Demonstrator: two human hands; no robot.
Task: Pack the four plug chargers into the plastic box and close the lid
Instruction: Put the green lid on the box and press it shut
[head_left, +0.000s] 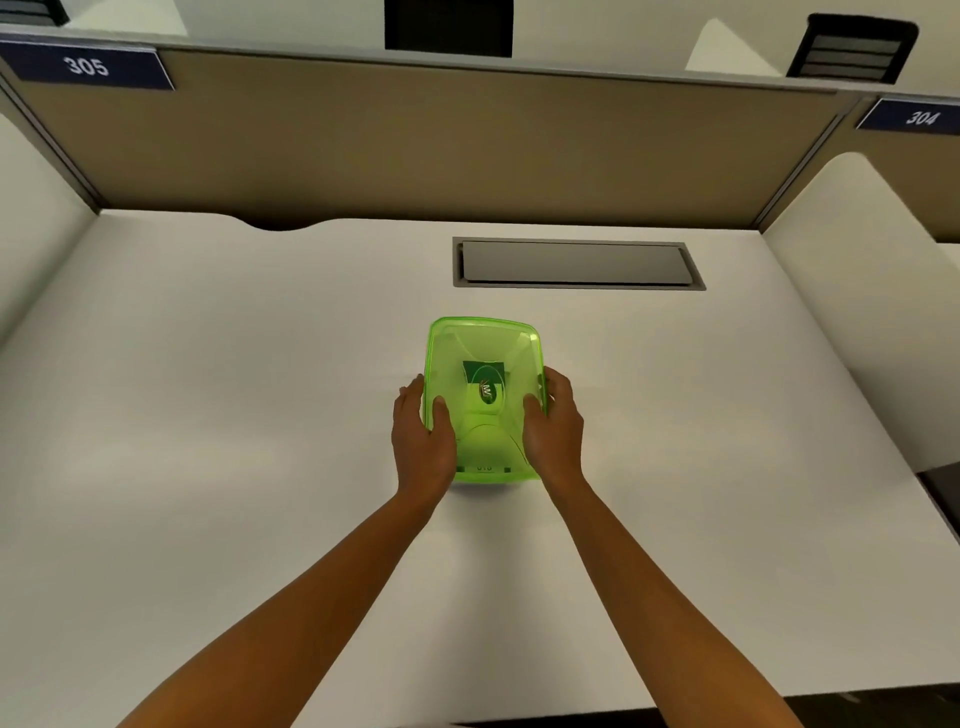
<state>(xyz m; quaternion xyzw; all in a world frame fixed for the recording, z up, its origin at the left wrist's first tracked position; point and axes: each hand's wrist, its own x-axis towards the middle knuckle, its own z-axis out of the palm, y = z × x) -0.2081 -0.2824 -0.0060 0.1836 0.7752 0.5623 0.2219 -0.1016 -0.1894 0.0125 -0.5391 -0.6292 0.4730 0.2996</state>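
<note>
Both hands — left (423, 436), right (553, 431) — apparently clasp the green box (483, 353).

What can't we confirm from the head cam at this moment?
- Chargers: none can be made out; the tinted lid and the label blur what is inside the green plastic box.
- Lid seal: too small to judge at the rim; the left hand and right hand cover both sides.
- Print on the box's near edge: too blurred to read.
- Near desk edge: cut off by the frame.

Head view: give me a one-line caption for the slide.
Both hands, left hand and right hand, grip the sides of a green plastic box on a white desk.
</note>
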